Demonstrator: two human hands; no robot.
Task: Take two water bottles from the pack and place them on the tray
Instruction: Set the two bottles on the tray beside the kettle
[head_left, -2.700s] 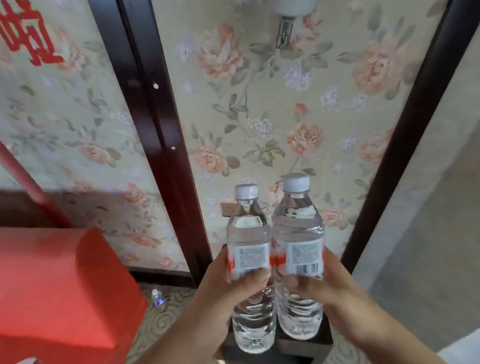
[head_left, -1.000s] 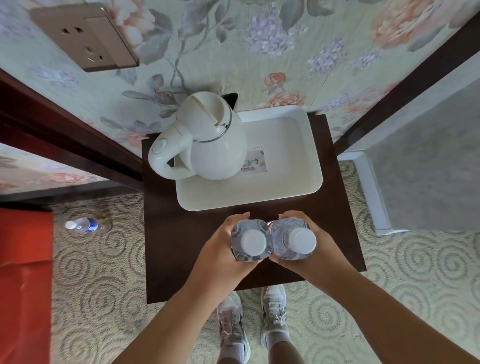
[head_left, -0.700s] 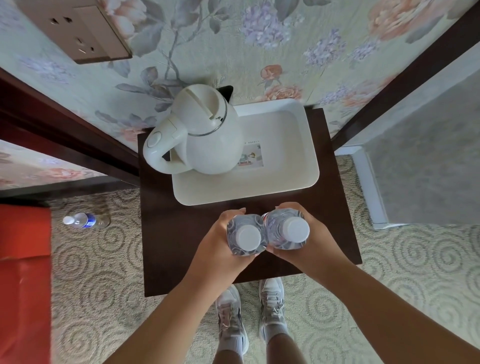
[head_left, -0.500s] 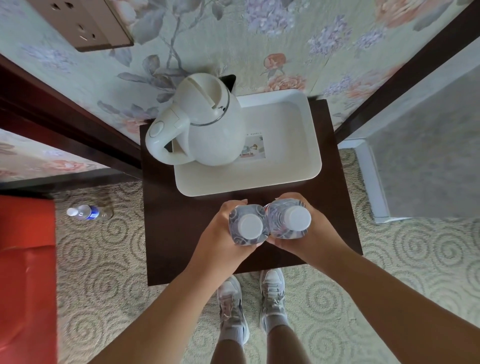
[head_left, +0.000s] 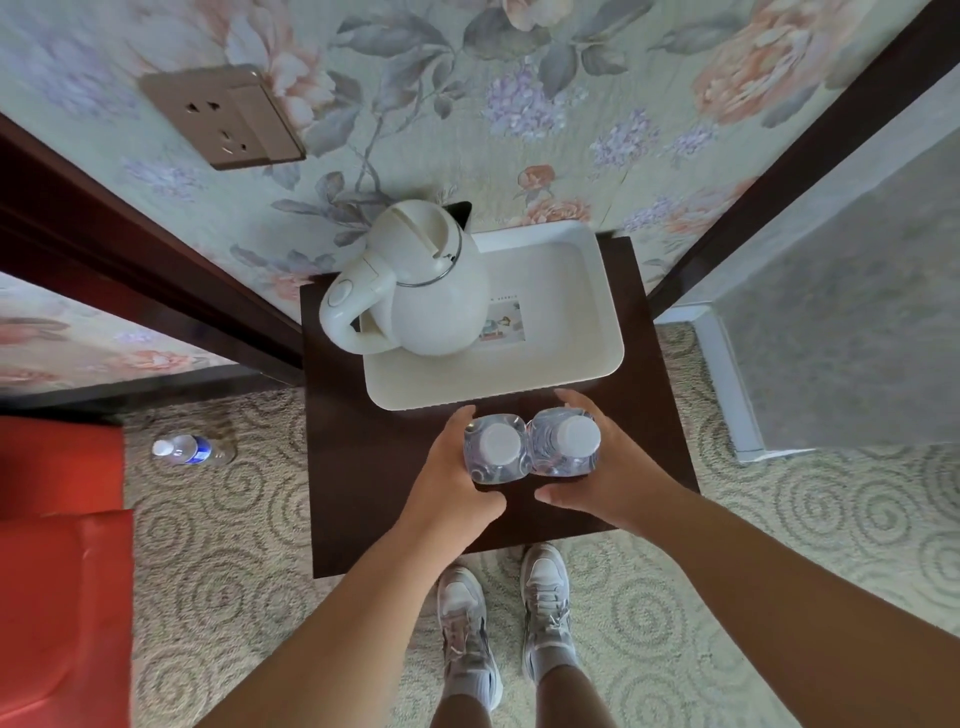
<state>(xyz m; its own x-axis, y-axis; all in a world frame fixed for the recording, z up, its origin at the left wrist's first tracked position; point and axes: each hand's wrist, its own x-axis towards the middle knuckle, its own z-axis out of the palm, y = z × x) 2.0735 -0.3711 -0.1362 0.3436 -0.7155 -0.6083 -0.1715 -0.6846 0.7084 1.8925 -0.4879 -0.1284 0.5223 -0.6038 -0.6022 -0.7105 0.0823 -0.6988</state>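
Note:
I hold two clear water bottles upright, side by side and touching, seen from above with their white caps. My left hand (head_left: 447, 483) grips the left bottle (head_left: 496, 451). My right hand (head_left: 613, 475) grips the right bottle (head_left: 566, 441). Both bottles are over the dark table just in front of the white tray's (head_left: 576, 358) near rim. The tray's right half is bare except for a small picture card. The pack is not in view.
A white electric kettle (head_left: 415, 291) fills the tray's left half. The small dark wooden table (head_left: 363, 467) stands against floral wallpaper with a socket plate (head_left: 223, 117). Another bottle (head_left: 189, 449) lies on the carpet at left, beside a red box (head_left: 57, 571).
The view tipped down from the wall to the table. Both hands carried the bottles forward, from mid-table to just before the tray's near rim.

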